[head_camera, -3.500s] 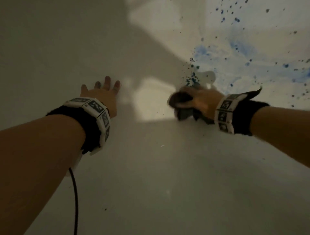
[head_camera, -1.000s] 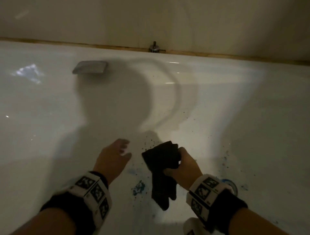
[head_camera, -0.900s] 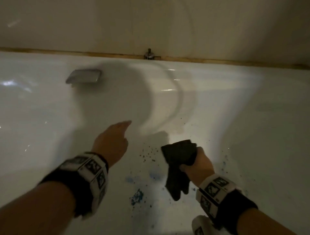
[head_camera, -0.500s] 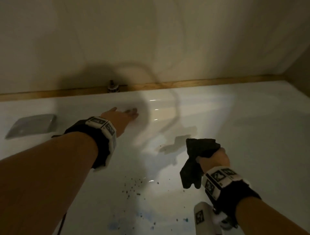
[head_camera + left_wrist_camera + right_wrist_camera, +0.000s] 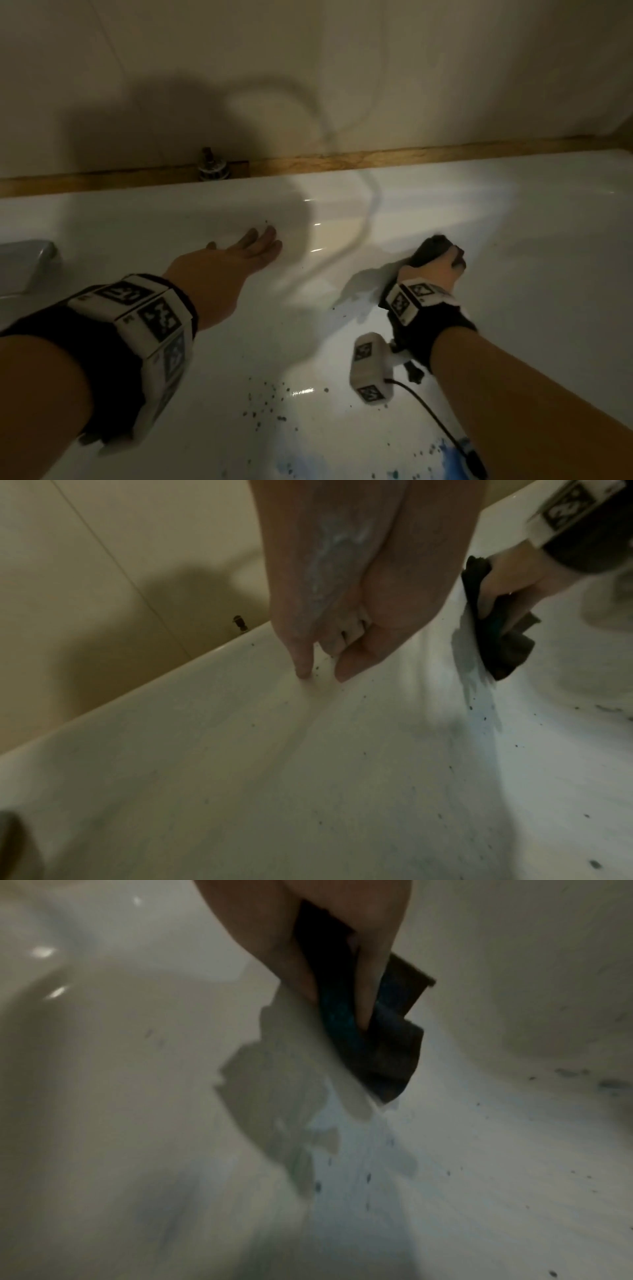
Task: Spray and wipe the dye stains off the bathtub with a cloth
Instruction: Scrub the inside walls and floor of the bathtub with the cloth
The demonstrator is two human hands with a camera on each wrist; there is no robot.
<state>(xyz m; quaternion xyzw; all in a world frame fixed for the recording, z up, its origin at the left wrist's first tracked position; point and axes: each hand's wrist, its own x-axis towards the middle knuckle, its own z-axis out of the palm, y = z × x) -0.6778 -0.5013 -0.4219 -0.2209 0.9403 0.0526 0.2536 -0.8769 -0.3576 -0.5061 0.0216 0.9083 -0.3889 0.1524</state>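
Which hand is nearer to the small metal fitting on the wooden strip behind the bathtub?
Left. The left hand lies flat on the white bathtub's far wall, just below the metal fitting. The right hand, gripping the dark cloth, is farther off to the right.

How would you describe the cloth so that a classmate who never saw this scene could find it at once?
Start at the white bathtub below the wooden trim. On its far inner wall, the right hand grips a bunched cloth. It is the only dark fabric there, smeared blue-green, unlike the small dye specks around it.
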